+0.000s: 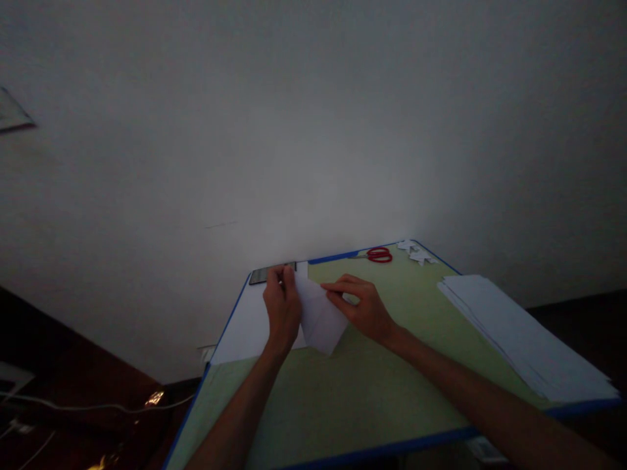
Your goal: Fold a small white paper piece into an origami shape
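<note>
A creased sheet of white paper is held up between my two hands, tilted above the table. My left hand is closed on its upper left edge, thumb and fingers pinched together. At the paper's upper right edge, my right hand pinches with thumb and index finger. Beneath them another flat white sheet lies on the table's left part. Just behind my left hand rests a dark flat device like a phone, partly covered by my fingers.
The green table has blue edging and stands against a pale wall. Red-handled scissors lie at the back edge. Folded white paper pieces sit in the back right corner. A stack of white paper covers the right side.
</note>
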The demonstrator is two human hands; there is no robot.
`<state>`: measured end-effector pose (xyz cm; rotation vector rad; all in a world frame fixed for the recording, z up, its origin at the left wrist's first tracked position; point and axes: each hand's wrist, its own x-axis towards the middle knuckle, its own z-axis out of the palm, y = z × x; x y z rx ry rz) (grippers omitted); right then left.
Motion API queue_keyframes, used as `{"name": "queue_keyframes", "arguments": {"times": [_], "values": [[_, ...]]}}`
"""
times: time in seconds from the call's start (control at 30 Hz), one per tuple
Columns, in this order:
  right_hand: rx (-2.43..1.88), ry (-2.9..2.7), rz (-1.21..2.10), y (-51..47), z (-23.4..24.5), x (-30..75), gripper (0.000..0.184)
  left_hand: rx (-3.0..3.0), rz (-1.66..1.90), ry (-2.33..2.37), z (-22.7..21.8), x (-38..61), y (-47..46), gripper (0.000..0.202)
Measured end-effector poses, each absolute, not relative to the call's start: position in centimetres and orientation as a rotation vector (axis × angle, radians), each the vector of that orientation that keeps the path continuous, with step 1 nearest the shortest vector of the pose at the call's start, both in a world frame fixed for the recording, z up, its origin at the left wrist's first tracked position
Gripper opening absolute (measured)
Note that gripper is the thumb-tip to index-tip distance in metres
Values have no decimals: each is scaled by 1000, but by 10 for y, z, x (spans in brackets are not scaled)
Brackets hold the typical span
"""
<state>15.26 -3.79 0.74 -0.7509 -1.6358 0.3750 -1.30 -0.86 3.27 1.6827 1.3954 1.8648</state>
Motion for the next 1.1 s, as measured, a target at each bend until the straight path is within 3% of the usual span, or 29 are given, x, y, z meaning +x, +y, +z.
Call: {"name": "queue_keyframes", "arguments": {"times": [0.43, 1.1], "values": [[-791, -1530, 412, -34, 5, 156, 20, 1437, 1637, 1165, 23, -9, -2, 40], [-889, -1516, 709, -36, 7, 153, 32, 1598, 1479, 1258, 22, -9, -12, 37]]}}
